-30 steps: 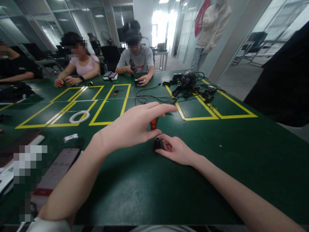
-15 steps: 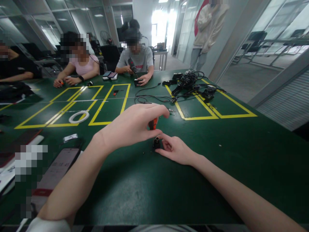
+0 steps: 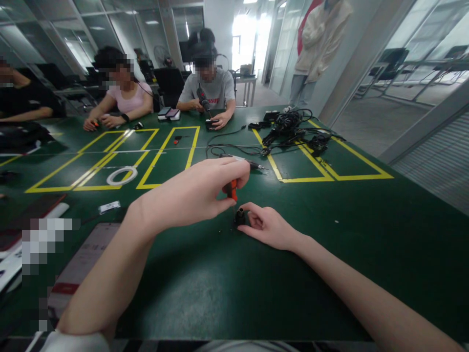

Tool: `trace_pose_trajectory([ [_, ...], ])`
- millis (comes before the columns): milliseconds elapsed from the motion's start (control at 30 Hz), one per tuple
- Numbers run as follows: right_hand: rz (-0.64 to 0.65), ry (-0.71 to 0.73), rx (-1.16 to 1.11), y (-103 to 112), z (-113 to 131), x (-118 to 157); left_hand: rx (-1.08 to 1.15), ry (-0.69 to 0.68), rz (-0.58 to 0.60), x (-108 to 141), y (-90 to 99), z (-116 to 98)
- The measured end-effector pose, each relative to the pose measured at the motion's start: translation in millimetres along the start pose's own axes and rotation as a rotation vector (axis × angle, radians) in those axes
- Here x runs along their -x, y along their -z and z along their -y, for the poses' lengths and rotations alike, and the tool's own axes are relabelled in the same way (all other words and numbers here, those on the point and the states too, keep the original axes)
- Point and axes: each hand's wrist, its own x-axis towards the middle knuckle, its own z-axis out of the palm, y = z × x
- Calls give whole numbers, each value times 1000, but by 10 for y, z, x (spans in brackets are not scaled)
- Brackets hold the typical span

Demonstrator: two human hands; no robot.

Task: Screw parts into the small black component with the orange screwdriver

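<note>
My left hand [image 3: 205,188] grips a small screwdriver [image 3: 233,189] by its orange and black handle. The thin shaft points down beside a small black part [image 3: 240,218] with a round metal-rimmed tube on top. My right hand [image 3: 267,226] pinches that black part against the table between thumb and index finger, its other fingers curled in. Whether the screwdriver's tip touches the part or a screw in it, I cannot tell. A few tiny dark bits [image 3: 220,231] lie just left of the part.
Behind my hands lies a pen-like tool [image 3: 252,165] with a cable. A tangle of black cables [image 3: 289,128] sits at the back right. To the left are a white ring [image 3: 122,175], a phone [image 3: 86,259] and a small white packet [image 3: 109,207]. Co-workers [image 3: 207,93] sit across the green table [image 3: 330,274].
My left hand has turned and shifted slightly left, its fingers closing more round the screwdriver, whose shaft now shows beside the black part. My right hand keeps its pinch.
</note>
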Motion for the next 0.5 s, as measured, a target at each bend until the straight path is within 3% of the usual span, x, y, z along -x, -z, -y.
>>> trace_pose_trajectory([
  [500,10,-23,26,17,20,2,8,-28,-28,-25,-9,37],
])
